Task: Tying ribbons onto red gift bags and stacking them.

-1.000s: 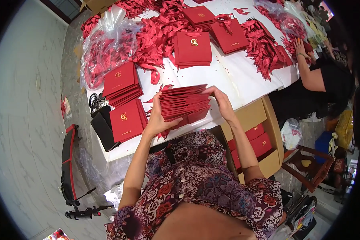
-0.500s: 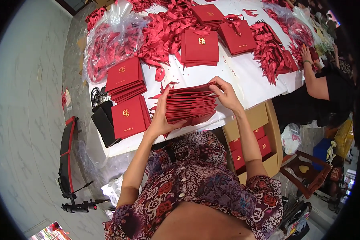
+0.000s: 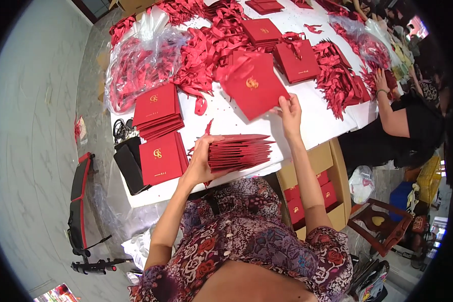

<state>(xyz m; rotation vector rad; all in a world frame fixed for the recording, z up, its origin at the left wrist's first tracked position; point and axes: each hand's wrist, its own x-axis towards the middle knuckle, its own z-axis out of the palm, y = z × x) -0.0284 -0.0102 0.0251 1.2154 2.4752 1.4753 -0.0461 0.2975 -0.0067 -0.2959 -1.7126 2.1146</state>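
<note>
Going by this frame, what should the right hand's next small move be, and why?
Probably lower the red bag and lay it flat: the right hand holds it by one corner, clear of the bundle of bags, while the left hand grips that bundle's left end, so the bundle seems steady enough.

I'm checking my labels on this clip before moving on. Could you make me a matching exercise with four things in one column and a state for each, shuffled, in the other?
Things:
1. Left hand
2. Right hand
3. Cardboard box
4. Clear plastic bag

States:
A. Pinching a single red bag near a corner
B. See-through, with red ribbons inside
C. Gripping the left end of a stack of red bags
D. Open, with red packages inside

Pairs: 1-C, 2-A, 3-D, 4-B
</note>
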